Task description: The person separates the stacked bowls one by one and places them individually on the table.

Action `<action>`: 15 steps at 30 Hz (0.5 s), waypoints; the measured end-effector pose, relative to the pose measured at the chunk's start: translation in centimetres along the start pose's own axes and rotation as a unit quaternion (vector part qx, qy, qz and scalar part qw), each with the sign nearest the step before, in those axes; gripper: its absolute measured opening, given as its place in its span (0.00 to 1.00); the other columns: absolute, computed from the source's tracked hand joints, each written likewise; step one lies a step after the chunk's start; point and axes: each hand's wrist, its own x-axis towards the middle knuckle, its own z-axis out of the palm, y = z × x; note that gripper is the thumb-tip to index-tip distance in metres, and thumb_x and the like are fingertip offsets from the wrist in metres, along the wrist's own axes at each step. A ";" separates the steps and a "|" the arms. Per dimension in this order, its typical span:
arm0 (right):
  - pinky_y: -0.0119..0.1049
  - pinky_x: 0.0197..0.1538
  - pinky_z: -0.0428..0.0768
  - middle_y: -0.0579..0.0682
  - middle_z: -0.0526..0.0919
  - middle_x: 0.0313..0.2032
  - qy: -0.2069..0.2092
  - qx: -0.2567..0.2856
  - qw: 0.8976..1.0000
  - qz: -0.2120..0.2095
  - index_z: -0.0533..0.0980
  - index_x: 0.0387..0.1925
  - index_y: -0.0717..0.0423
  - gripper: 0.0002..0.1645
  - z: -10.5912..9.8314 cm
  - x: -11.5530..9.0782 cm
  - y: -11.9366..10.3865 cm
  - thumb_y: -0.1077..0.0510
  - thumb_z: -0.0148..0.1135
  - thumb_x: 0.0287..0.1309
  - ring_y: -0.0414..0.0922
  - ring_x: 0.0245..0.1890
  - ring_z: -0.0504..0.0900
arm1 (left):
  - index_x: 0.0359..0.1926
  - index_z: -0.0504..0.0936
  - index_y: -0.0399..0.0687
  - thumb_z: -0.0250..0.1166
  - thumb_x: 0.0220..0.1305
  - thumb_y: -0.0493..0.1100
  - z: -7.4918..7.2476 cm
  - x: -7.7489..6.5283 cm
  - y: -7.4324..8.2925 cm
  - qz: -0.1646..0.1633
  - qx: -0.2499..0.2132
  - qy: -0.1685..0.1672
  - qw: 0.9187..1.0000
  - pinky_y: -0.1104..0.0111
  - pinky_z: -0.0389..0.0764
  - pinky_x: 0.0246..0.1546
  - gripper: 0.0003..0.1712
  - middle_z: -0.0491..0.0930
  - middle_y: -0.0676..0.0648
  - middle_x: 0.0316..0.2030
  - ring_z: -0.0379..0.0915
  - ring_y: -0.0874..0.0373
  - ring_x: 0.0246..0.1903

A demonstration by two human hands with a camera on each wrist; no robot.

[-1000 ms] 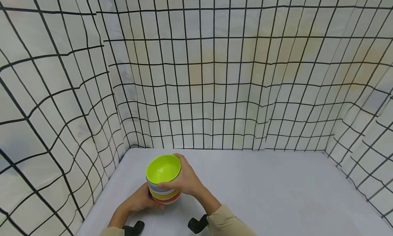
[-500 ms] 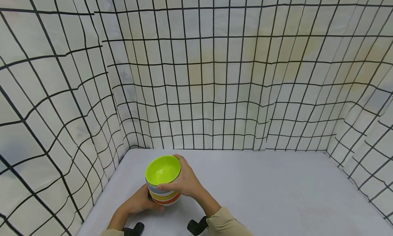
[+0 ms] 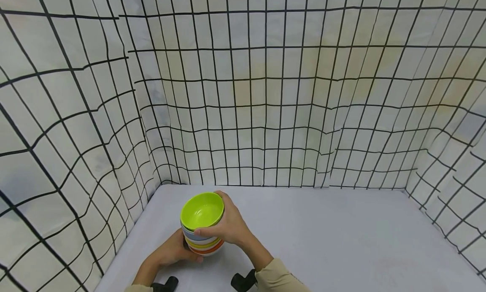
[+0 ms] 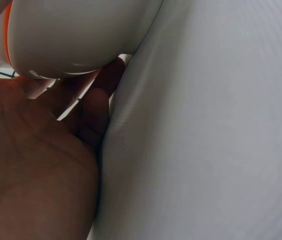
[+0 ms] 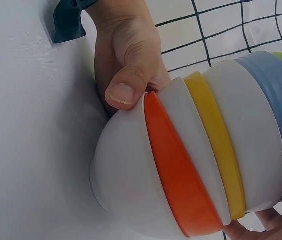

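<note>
A nested stack of bowls stands at the left of the table in the head view, topped by a lime-green bowl (image 3: 202, 211). Below it come a blue-banded bowl (image 5: 270, 120), a yellow-banded bowl (image 5: 215, 145) and, at the bottom, a white bowl with an orange band (image 5: 123, 170). My left hand (image 3: 171, 248) grips the bottom bowl, thumb at its orange band; the fingers reach around its far side, low against the tablecloth. Higher up, my right hand (image 3: 229, 222) holds the top of the stack, thumb on the near side and fingers behind the green rim.
A pale cloth covers the table (image 3: 322, 233). White walls with a black grid (image 3: 273, 93) enclose it at the back and both sides, the left wall being close to the stack. Black wrist mounts (image 3: 243, 280) sit at both wrists, beside beige sleeves (image 3: 282, 277).
</note>
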 end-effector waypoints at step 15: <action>0.37 0.57 0.81 0.44 0.74 0.62 0.027 -0.005 1.000 -0.016 0.58 0.75 0.41 0.62 -0.3 -0.1 -1.9 0.44 0.83 0.41 0.41 0.57 0.78 | 0.72 0.61 0.46 0.80 0.51 0.35 -0.2 0.2 -0.4 0.014 -0.018 -0.013 1.000 0.78 0.74 0.61 0.51 0.76 0.40 0.64 0.77 0.61 0.60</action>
